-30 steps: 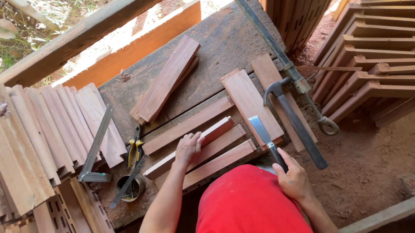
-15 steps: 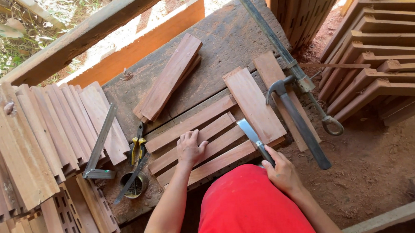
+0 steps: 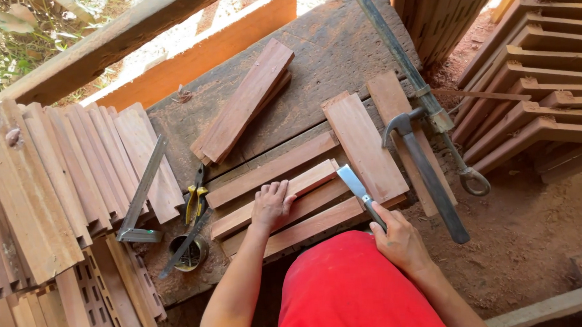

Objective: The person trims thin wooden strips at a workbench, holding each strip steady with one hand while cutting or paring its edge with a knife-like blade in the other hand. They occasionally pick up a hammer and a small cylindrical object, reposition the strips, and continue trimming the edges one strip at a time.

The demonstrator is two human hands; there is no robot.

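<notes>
Hands at slats on table.
Left hand [image 3: 271, 204] lies flat, open, on a slat [image 3: 274, 197]; right hand [image 3: 398, 239] is closed around a chisel [image 3: 361, 193] near the table's [image 3: 338, 48] front edge.

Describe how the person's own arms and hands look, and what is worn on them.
Both forearms are bare, with no sleeves reaching into view. The left hand and the right hand wear no gloves, and no rings, watch or bracelets can be made out. The only clothing that shows is a plain red garment between the arms, without visible markings.
</notes>
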